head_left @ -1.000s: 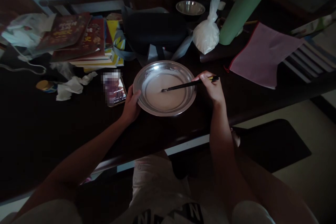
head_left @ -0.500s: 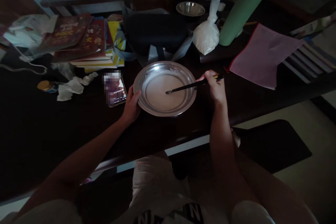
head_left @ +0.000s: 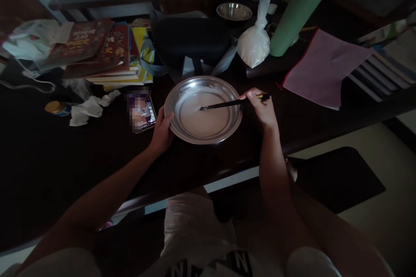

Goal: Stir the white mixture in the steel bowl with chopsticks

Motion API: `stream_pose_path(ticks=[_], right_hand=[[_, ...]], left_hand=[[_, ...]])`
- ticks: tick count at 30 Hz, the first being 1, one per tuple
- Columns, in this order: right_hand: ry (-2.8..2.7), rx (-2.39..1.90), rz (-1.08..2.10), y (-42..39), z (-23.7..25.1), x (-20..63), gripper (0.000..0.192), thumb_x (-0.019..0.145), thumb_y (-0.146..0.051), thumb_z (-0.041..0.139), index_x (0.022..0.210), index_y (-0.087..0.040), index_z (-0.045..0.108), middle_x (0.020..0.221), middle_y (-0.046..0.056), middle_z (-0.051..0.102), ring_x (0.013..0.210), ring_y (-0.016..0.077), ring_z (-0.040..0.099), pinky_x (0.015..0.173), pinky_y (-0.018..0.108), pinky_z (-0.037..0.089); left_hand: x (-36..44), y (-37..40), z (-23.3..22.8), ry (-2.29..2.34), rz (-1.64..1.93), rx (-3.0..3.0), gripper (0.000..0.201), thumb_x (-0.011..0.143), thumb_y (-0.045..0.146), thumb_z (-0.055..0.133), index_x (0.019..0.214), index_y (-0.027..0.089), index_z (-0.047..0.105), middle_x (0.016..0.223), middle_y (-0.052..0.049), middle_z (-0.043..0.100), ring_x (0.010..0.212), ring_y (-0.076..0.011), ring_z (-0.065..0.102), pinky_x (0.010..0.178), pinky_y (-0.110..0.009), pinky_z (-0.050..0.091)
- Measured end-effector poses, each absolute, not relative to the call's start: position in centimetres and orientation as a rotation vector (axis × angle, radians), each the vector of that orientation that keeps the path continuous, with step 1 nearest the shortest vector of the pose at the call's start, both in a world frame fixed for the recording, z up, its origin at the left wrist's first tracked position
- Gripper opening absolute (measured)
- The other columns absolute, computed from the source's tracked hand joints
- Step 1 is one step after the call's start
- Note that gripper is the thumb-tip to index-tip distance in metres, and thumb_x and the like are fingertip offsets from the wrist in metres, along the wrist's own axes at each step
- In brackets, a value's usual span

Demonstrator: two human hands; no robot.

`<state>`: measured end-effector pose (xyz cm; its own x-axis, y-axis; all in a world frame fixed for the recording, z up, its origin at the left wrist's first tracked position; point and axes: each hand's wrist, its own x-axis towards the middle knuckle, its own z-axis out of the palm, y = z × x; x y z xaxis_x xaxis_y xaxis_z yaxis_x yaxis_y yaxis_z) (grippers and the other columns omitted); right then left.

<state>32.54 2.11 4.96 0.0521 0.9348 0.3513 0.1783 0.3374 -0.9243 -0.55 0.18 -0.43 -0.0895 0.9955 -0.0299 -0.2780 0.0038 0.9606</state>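
A wide metal bowl stands on the dark table, holding a pale, milky liquid. My left hand grips the bowl's left rim, thumb over the edge and the other fingers mostly hidden beneath. In my right hand is a pair of black chopsticks with yellowish ends, held close together over the bowl's right rim. Their tips dip into the liquid near the middle. Left of the bowl lies a lit phone, close to my left hand.
A knotted plastic bag of white powder and a green cylinder stand behind the bowl. Farther back are a black case and a second metal bowl. Stacked books, crumpled tissues and a small jar lie left; a pink pouch lies right.
My right hand has shifted a little to the left, carrying the chopstick tips left and slightly farther back in the liquid. My left hand keeps its hold on the rim. The phone's picture differs.
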Motion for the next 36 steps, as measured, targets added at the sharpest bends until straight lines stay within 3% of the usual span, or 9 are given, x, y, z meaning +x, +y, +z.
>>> stream_pose_path(ticks=[5,9,14,18,22,26,32,36], right_hand=[[-1.371,-1.145,0.795,1.99,5.11,32.56,0.058,0.088,-0.081,0.065,0.066,-0.027,0.071,0.064,-0.001,0.071,0.071,0.0183,0.072,0.076,0.036,0.06],[-1.423,-1.129,0.788,2.04,5.05,32.56,0.058,0.083,-0.083,0.068,0.068,-0.028,0.072,0.068,-0.001,0.073,0.077,0.0198,0.074,0.082,0.039,0.061],[-1.355,-1.154,0.757,2.04,4.93,32.66,0.056,0.09,-0.078,0.064,0.069,-0.027,0.072,0.065,-0.001,0.071,0.071,0.0182,0.072,0.077,0.036,0.059],[-1.419,-1.091,0.813,2.14,4.87,32.58,0.053,0.085,-0.077,0.072,0.068,-0.027,0.073,0.068,-0.001,0.073,0.076,0.0191,0.075,0.08,0.037,0.06],[-1.338,-1.146,0.754,2.09,4.93,32.61,0.056,0.09,-0.077,0.065,0.069,-0.027,0.073,0.067,-0.001,0.073,0.075,0.0188,0.075,0.078,0.036,0.061],[-1.403,-1.134,0.812,1.99,5.01,32.6,0.054,0.086,-0.078,0.07,0.068,-0.027,0.073,0.067,-0.001,0.073,0.075,0.0191,0.075,0.077,0.037,0.061],[-1.335,-1.146,0.751,1.96,4.87,32.72,0.055,0.09,-0.078,0.064,0.069,-0.028,0.073,0.066,-0.001,0.072,0.072,0.0182,0.073,0.076,0.036,0.06],[-1.422,-1.135,0.812,1.97,4.93,32.61,0.056,0.084,-0.082,0.069,0.068,-0.028,0.073,0.068,-0.001,0.073,0.077,0.0204,0.075,0.081,0.039,0.061]], left_hand=[[-0.55,0.17,-0.46,1.067,1.391,0.934,0.052,0.075,0.054,0.089,0.115,0.029,0.068,0.11,-0.004,0.077,0.109,-0.0292,0.074,0.092,-0.04,0.063],[-0.65,0.17,-0.51,1.068,1.382,0.954,0.05,0.077,0.054,0.088,0.116,0.03,0.067,0.11,-0.004,0.077,0.111,-0.0294,0.074,0.093,-0.04,0.063],[-0.51,0.14,-0.43,1.07,1.382,0.96,0.053,0.076,0.055,0.087,0.117,0.028,0.068,0.111,-0.005,0.077,0.115,-0.0304,0.073,0.095,-0.041,0.062],[-0.38,0.16,-0.35,1.083,1.399,0.912,0.055,0.072,0.056,0.091,0.115,0.028,0.069,0.111,-0.004,0.077,0.11,-0.0289,0.074,0.094,-0.04,0.062],[-0.41,0.13,-0.24,1.08,1.398,0.887,0.058,0.067,0.056,0.094,0.113,0.028,0.071,0.111,-0.003,0.078,0.105,-0.0282,0.075,0.093,-0.04,0.063],[-0.4,0.11,-0.18,1.072,1.39,0.916,0.054,0.072,0.057,0.092,0.112,0.028,0.071,0.109,-0.003,0.078,0.101,-0.0266,0.075,0.092,-0.041,0.063],[-0.42,0.12,-0.38,1.067,1.393,0.911,0.052,0.074,0.053,0.09,0.113,0.028,0.067,0.111,-0.003,0.076,0.11,-0.029,0.073,0.096,-0.044,0.063],[-0.53,0.17,-0.52,1.077,1.381,0.927,0.053,0.075,0.054,0.089,0.115,0.029,0.066,0.11,-0.003,0.075,0.113,-0.0299,0.073,0.096,-0.044,0.063]])
